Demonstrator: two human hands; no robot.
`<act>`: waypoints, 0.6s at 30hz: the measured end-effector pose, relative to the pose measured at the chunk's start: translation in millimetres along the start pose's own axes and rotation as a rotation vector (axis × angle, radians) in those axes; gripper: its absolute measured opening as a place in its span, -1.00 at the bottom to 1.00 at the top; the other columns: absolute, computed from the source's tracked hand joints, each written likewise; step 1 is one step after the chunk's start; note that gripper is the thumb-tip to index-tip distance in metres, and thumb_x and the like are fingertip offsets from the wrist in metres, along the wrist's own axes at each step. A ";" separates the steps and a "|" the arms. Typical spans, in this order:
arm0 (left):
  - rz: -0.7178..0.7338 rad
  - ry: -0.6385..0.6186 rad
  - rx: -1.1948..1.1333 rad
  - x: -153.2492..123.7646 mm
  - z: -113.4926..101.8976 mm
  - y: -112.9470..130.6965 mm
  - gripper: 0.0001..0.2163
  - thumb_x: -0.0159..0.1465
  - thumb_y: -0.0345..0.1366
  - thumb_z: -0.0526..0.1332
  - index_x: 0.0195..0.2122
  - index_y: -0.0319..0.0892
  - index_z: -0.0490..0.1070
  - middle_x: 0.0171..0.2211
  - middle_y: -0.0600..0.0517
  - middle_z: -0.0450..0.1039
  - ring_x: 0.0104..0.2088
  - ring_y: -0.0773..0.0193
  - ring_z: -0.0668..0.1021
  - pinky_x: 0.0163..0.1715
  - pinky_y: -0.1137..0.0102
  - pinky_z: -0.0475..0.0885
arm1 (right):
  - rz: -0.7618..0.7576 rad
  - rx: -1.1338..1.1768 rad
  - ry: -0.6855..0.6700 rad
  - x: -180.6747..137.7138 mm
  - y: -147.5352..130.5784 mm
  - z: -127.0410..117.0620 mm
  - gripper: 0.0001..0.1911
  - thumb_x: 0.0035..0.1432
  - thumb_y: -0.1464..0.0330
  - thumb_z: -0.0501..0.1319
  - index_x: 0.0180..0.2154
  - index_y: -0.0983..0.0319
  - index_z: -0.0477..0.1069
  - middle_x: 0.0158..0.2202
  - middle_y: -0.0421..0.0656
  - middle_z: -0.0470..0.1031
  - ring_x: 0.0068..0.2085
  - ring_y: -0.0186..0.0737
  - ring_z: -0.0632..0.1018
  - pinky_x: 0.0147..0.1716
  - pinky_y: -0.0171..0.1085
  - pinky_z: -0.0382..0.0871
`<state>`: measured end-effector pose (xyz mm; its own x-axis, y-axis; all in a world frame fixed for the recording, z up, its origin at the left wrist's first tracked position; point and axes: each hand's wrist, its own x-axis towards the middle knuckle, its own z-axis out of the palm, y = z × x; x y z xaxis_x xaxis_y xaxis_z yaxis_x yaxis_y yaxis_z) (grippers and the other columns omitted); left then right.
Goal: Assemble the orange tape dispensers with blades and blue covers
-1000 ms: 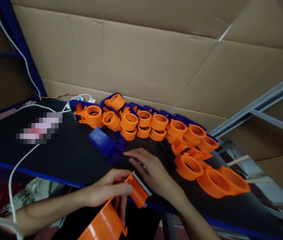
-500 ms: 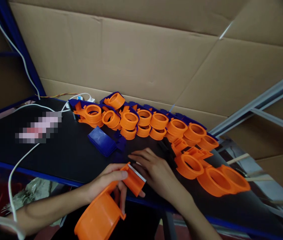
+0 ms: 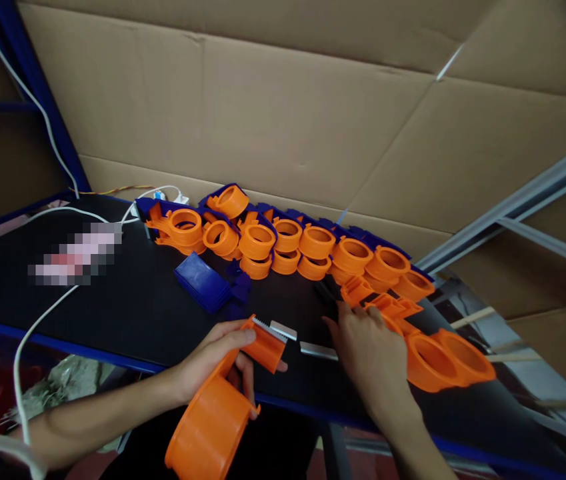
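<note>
My left hand grips an orange tape dispenser body at the near edge of the black table; its toothed metal blade end points up and right. My right hand lies over an orange dispenser part at the right, fingers curled onto it. Two small metal strips lie on the table between my hands. A stack of blue plastic plates sits just beyond my left hand.
A row of orange rings on blue bases runs along the cardboard wall. More orange dispenser bodies lie at the right. A white cable and a power strip sit at the left. A pixelated patch covers something at the left.
My right hand has moved right, from beside the held dispenser onto the orange parts. The metal strips it covered now show. My left hand has tilted the dispenser slightly.
</note>
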<state>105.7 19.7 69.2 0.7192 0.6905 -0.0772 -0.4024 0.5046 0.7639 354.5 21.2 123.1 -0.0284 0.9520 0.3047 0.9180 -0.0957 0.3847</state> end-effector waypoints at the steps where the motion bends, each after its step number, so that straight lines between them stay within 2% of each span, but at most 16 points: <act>1: 0.004 0.009 -0.013 0.5 -0.2 -0.6 -0.65 0.36 -0.11 0.14 -0.03 -0.31 0.44 -0.08 -0.36 0.62 -0.60 0.21 0.65 -0.74 0.52 0.40 | -0.004 0.009 -0.020 0.3 -0.5 0.0 -0.85 0.29 0.34 0.23 -0.19 0.31 0.47 -0.38 0.07 0.55 -0.18 0.14 0.58 -0.56 -0.24 0.19; 4: 0.015 0.025 -0.026 1.4 0.6 -1.7 -0.68 0.36 -0.14 0.15 -0.04 -0.30 0.44 -0.06 -0.34 0.62 -0.59 0.21 0.65 -0.74 0.53 0.40 | -0.034 0.066 -0.048 2.6 -0.4 1.9 -0.86 0.27 0.39 0.25 -0.13 0.28 0.48 -0.30 0.05 0.57 -0.15 0.10 0.60 -0.53 -0.26 0.20; 7: 0.017 0.034 -0.021 1.5 1.6 -2.4 -0.69 0.36 -0.14 0.14 -0.07 -0.29 0.44 -0.07 -0.32 0.62 -0.60 0.22 0.65 -0.74 0.54 0.40 | -0.040 0.133 -0.049 4.7 1.1 6.0 -0.78 0.26 0.42 0.25 -0.04 0.24 0.47 -0.20 0.03 0.58 -0.12 0.07 0.61 -0.50 -0.26 0.25; 13: 0.028 0.030 -0.015 0.7 1.7 -2.0 -0.68 0.37 -0.12 0.14 -0.07 -0.29 0.43 -0.08 -0.33 0.63 -0.60 0.22 0.65 -0.73 0.54 0.40 | -0.015 0.263 -0.049 8.9 2.9 20.0 -0.63 0.22 0.54 0.18 0.07 0.33 0.41 -0.17 0.10 0.57 -0.31 0.06 0.64 -0.48 -0.19 0.36; 16: 0.040 0.055 -0.004 0.2 4.2 0.3 -0.68 0.36 -0.12 0.15 -0.05 -0.29 0.44 -0.04 -0.33 0.61 -0.58 0.22 0.66 -0.72 0.54 0.41 | -0.058 0.404 -0.037 13.7 7.2 24.4 -0.63 0.22 0.58 0.13 0.05 0.30 0.43 -0.08 0.06 0.57 -0.23 -0.01 0.66 -0.33 -0.16 0.48; 18: 0.071 0.092 0.010 0.3 6.6 0.8 -0.67 0.36 -0.12 0.17 -0.02 -0.28 0.44 -0.02 -0.31 0.60 -0.56 0.22 0.67 -0.70 0.53 0.42 | -0.087 0.503 -0.017 14.2 11.7 22.7 -0.67 0.25 0.53 0.13 0.03 0.25 0.45 -0.07 -0.01 0.58 -0.16 -0.08 0.65 -0.22 -0.18 0.52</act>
<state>109.3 16.9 74.1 0.6339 0.7692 -0.0805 -0.4447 0.4476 0.7758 373.9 40.2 112.2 -0.1104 0.9553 0.2743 0.9894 0.1318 -0.0608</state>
